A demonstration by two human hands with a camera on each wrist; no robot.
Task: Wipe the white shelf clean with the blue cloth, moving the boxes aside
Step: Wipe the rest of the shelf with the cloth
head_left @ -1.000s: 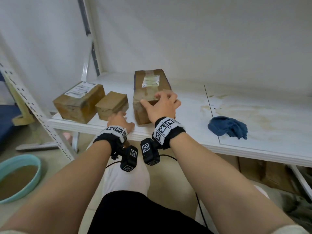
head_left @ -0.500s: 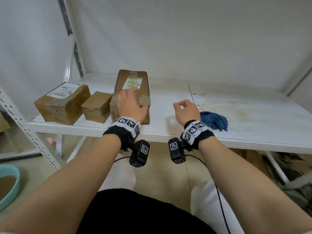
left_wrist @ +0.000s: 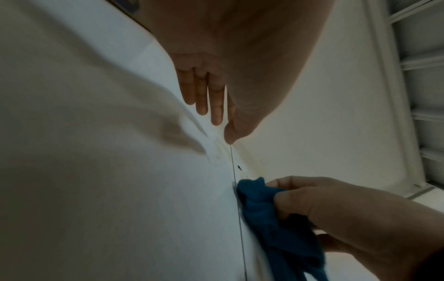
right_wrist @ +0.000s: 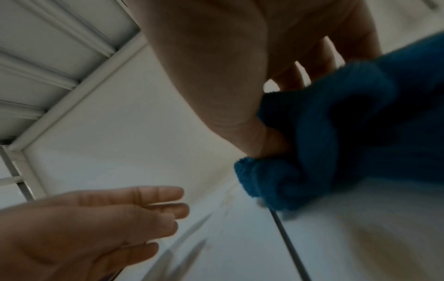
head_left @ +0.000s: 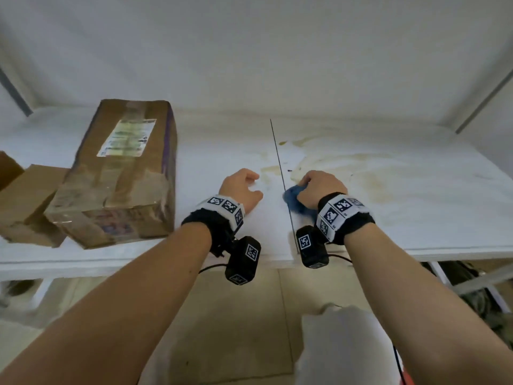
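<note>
Three boxes (head_left: 116, 173), one blue cloth (head_left: 294, 197) in right-hand fingers (head_left: 308, 180), left-hand fingers (left_wrist: 216, 102) relaxed, empty

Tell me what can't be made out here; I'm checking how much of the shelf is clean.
- Shelf under the large box: hidden in the head view.
- Surface beneath the blue cloth: covered by it and the right hand.
- Small boxes: cut off by the head view's left edge.
- Stains: blurred and dim in both wrist views.

A blue cloth (head_left: 294, 200), brown boxes (head_left: 116, 176) (one bearing a pale label), a white shelf (head_left: 416, 190) with yellowish stains, black-and-white checked wristbands (head_left: 337, 211).
</note>
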